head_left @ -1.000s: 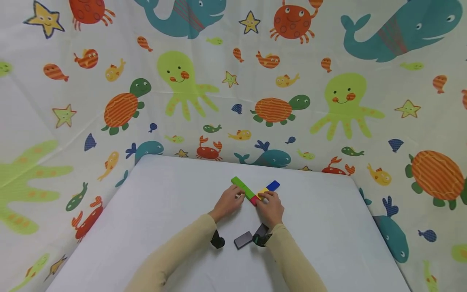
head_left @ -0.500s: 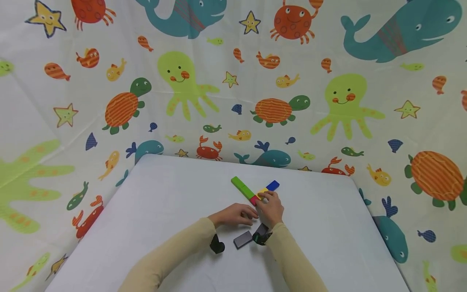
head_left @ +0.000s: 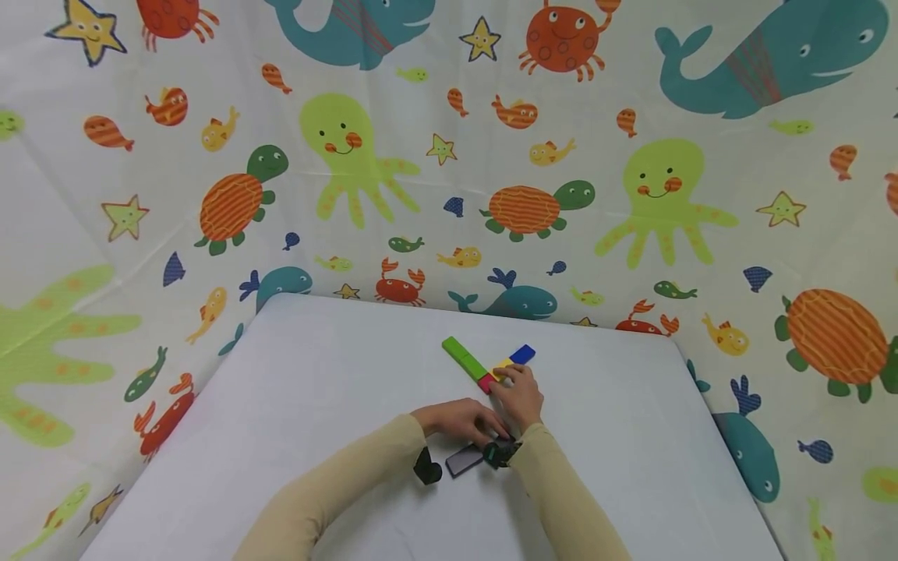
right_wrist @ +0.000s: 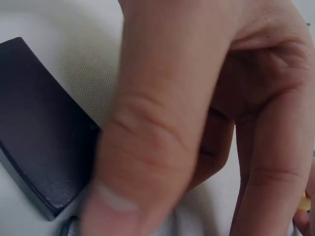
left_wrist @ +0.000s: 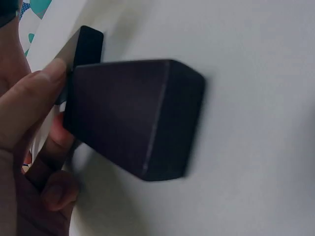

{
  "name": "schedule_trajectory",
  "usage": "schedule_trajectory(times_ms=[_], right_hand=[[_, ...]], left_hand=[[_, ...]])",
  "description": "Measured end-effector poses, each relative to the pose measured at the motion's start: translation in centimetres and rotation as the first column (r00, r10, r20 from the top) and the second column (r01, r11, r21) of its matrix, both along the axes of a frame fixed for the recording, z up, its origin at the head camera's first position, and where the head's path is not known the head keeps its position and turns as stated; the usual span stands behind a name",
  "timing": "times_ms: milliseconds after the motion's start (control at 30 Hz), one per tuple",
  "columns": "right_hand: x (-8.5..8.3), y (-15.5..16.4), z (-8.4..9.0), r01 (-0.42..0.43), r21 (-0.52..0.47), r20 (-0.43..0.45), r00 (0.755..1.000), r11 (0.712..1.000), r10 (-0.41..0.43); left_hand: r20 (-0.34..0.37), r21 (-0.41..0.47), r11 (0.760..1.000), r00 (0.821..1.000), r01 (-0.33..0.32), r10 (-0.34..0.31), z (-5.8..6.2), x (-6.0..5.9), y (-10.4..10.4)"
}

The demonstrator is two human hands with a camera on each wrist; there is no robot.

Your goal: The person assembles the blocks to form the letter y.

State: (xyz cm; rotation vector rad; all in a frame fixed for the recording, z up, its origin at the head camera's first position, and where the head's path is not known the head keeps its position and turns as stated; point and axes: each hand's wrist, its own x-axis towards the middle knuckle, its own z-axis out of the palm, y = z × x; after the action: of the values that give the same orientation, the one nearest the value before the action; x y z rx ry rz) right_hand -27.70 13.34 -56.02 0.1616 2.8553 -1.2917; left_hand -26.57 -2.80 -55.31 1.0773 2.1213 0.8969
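Well inside table edges (head_left: 393, 312); dark blocks (left_wrist: 118, 108)

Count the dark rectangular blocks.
2: one dark rectangular block nearest in the left wrist view, another dark rectangular block beyond it, partly covered by the left hand. Others could be hidden.

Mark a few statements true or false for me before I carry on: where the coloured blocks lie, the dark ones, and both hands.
1. The red block sits at the near end of the green strip. True.
2. The left hand is over the blue block. False: it is down by the dark blocks.
3. The right hand has its fingers at the red and yellow blocks. True.
4. The green strip lies right of the blue block in the head view. False: it lies left of it.
5. The blue block is at the far end of the yellow part. True.
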Motion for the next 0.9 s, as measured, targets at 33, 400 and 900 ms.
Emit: schedule_trajectory(times_ms=[33,400,900], right_hand=[[0.0,0.0,0.0,-0.002,0.001,0.001,1.000,1.000,0.002],[0.1,-0.2,0.0,-0.010,0.026,-0.007,1.000,1.000,0.010],[0.0,-0.1,-0.1,-0.008,0.032,-0.048,0.999,0.999,0.010]], left_hand=[[0.004,-0.004,1.000,1.000,0.010,-0.010,0.0,0.1,0.0],[0.031,0.035,0.996,0.996,0.083,-0.084,-0.2,2.2,-1.9],[-0.245,0.024,0.989,0.960,0.148,-0.138,-0.4,5.9,-1.6]])
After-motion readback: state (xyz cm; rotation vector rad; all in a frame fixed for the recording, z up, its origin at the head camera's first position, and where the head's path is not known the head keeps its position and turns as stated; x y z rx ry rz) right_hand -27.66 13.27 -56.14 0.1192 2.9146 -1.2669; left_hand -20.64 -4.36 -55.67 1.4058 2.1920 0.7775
